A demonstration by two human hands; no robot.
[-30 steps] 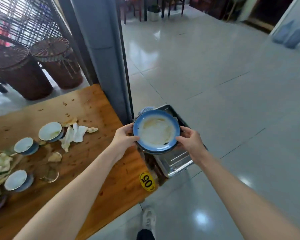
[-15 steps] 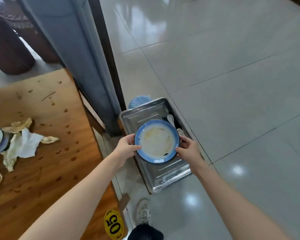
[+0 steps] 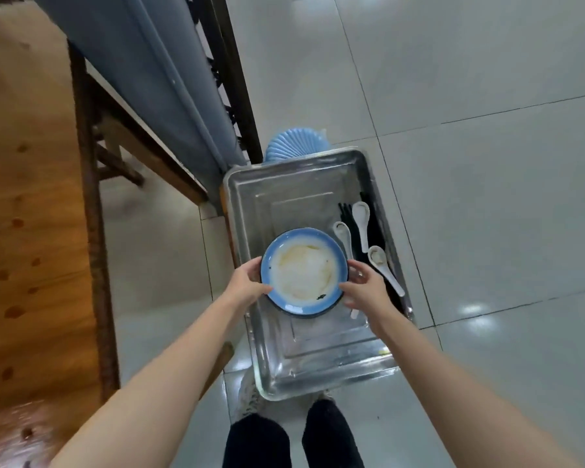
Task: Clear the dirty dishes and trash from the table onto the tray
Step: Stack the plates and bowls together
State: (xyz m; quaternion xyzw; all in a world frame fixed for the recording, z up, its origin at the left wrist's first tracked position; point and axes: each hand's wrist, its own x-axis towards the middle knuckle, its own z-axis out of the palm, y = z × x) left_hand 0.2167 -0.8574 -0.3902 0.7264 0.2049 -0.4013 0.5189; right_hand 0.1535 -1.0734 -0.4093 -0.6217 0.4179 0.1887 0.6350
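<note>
A dirty blue-rimmed plate [image 3: 304, 271] with a white, stained middle hangs low over the steel tray [image 3: 318, 359]. My left hand [image 3: 247, 285] grips its left rim and my right hand [image 3: 363, 288] holds its right rim, fingers curled at the edge. A darker rim shows just under the plate, so I cannot tell whether it is one plate or a stack. White spoons [image 3: 361, 224] and black chopsticks [image 3: 374, 231] lie along the tray's right side. The wooden table [image 3: 31, 211] is at my left, blurred.
A grey pillar [image 3: 142, 72] and a dark wooden frame [image 3: 237, 96] stand behind the tray. A ribbed blue object [image 3: 296, 146] sits at the tray's far end. My legs [image 3: 291, 437] are at the tray's near edge. Pale floor tiles [image 3: 487, 163] spread right.
My view has tipped down from the table to the tray. Both hands carried the plate from beside the table edge down to just above the tray's middle.
</note>
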